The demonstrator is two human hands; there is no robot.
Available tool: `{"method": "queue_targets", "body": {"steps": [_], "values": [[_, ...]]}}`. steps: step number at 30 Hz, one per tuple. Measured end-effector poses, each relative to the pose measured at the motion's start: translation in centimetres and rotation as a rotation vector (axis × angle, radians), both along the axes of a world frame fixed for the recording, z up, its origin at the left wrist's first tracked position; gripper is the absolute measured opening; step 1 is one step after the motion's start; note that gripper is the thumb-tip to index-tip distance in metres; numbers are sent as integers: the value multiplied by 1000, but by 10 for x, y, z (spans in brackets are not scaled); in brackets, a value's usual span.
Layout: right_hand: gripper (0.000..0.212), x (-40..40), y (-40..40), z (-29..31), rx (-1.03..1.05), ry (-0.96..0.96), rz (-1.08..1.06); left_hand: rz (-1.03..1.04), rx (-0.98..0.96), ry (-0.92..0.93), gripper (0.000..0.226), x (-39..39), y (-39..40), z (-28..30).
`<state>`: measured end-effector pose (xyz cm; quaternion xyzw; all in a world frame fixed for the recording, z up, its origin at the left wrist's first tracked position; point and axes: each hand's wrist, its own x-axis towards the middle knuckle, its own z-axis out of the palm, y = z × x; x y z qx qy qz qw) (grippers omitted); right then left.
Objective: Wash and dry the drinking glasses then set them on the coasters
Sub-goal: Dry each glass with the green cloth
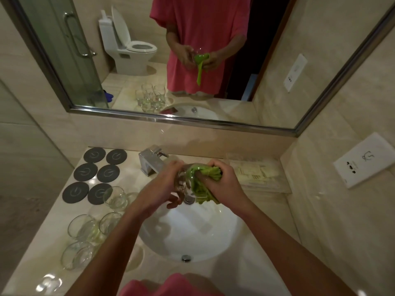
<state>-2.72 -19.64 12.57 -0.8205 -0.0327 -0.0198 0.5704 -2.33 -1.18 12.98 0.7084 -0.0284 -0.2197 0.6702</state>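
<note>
Left hand: I have it wrapped round the outside of a drinking glass, held over the sink just in front of the faucet
Right hand: clenched on a green cloth, which is pushed into the mouth of the glass
Handling: I judge the glass thin, light, brittle and slick when wet; best cupped round the bowl, not pinched at the rim
Cloth: soft, bunches readily, gives friction against the glass
Waiting glasses: several stand on the counter left of the sink
Coasters: six dark discs at the back left, all bare; one glass stands just beside the nearest
</note>
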Motion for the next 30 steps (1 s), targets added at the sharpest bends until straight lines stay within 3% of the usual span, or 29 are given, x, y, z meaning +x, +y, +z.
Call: {"method": "queue_targets", "body": {"steps": [3,6,9,12,14,16,19,22,25,27,30], "values": [[31,-3,5,3,109,138,-8,231,-56,-310,22,-3,-10,-9],[16,-4,11,8,82,101,27,362,-59,-386,30,-3,-18,-9],[33,-2,11,11,6,-58,82,357,-22,-246,35,-1,-20,-6],[43,-1,5,11,-142,-168,145,291,90,133,43,5,-17,1],[40,0,3,9,-187,-214,134,194,133,236,55,7,-14,5],[36,-2,4,6,-90,-209,84,149,95,174,64,7,-10,6],[15,-5,7,4,106,-65,-66,77,60,-42,54,6,-5,4],[31,-6,10,5,341,246,-154,91,28,-303,34,2,-7,-3],[34,-9,12,9,484,454,-64,256,-6,-503,34,-2,-14,-3],[30,-10,13,10,415,444,-29,320,-34,-496,36,-2,-17,-3],[24,-6,10,6,47,127,-47,294,-51,-400,36,-1,-17,-2]]}}
